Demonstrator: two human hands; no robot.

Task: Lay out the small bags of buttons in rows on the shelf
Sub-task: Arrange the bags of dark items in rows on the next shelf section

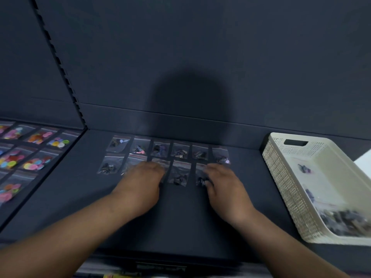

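Clear plastic bags of dark buttons (179, 151) lay in two rows at the centre of the frame on the dark shelf (180, 213), a full back row of six and a front row that I judged unfinished. Spacing was even, presumably so each bag could be read at a glance. The left hand (140, 185) rested palm down over the front row's second and third bags, fingers curled onto them; whether it pinched one I could not tell. The right hand (222, 183) pressed likewise on the row's right-end bag (200, 177) (probably squaring it up). At right, the cream perforated basket (281, 177) held more bags within easy reach. Bags of bright buttons (36, 149) filled the section at left.
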